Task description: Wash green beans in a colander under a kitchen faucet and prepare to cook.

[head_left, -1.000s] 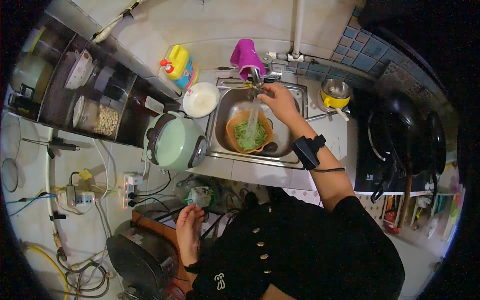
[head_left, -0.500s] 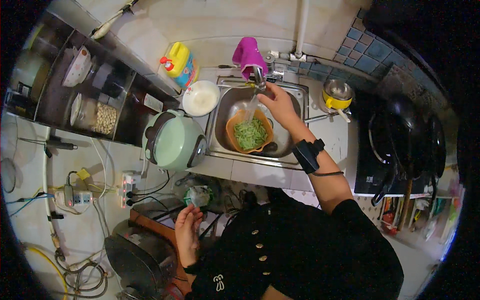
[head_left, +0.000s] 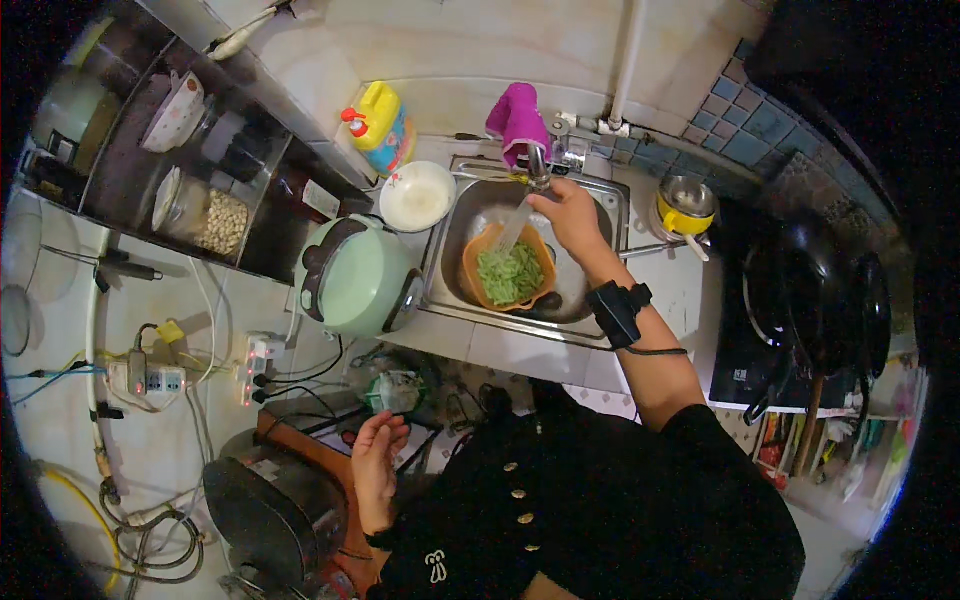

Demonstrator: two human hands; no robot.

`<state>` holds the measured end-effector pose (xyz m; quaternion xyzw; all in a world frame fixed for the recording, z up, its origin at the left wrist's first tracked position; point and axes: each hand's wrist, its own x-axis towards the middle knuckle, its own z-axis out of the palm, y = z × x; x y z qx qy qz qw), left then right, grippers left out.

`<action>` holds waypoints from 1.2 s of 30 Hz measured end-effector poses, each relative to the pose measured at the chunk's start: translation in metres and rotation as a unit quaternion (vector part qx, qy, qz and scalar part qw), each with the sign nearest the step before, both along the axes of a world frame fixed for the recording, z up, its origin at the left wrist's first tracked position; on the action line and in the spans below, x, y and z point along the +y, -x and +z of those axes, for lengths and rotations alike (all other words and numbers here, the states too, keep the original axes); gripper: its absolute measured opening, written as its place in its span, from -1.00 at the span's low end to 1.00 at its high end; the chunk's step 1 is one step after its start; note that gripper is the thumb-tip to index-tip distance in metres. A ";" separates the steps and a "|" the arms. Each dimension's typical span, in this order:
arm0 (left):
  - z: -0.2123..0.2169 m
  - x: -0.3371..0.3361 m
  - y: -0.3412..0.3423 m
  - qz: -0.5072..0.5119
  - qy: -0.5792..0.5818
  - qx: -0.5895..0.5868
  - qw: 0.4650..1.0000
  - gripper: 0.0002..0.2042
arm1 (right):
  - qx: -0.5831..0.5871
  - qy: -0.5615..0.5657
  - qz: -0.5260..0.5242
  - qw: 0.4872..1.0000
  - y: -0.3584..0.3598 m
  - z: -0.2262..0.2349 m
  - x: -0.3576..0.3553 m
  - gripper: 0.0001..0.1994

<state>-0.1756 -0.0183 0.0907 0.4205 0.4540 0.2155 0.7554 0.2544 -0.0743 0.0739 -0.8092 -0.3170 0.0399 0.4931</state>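
Right hand (head_left: 574, 220) is at the shiny metal faucet (head_left: 538, 163), finger pinch indeterminable; left hand (head_left: 376, 462) has fingers loosely curled. Short green pieces (head_left: 511, 273) fill a rounded orange basket (head_left: 470, 264).

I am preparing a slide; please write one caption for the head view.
The right hand at the faucet, water streaming onto cut green vegetables in an orange basket inside the metal sink.

Room in sink (head_left: 572, 283) right of basket (head_left: 474, 266), faucet (head_left: 538, 168) overhanging, cooker (head_left: 362, 278) at left

Soft, dimmish light, grainy black corners, strong fisheye curvature outward.
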 end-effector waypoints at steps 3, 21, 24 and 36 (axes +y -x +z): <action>0.000 -0.001 0.002 0.004 -0.003 0.007 1.000 -0.74 | 0.004 0.002 -0.007 1.000 -0.004 -0.006 -0.002 -0.68; 0.001 -0.006 0.020 0.037 -0.002 0.004 0.999 -0.73 | -0.098 0.145 -0.012 0.985 -0.014 0.011 -0.010 -0.60; 0.000 -0.007 0.026 0.045 0.001 -0.004 0.999 -0.73 | -0.122 0.164 -0.021 0.979 -0.005 0.026 -0.011 -0.59; 0.000 -0.008 0.023 0.043 -0.001 -0.006 0.999 -0.75 | -0.134 0.128 -0.061 0.981 0.005 0.018 -0.009 -0.60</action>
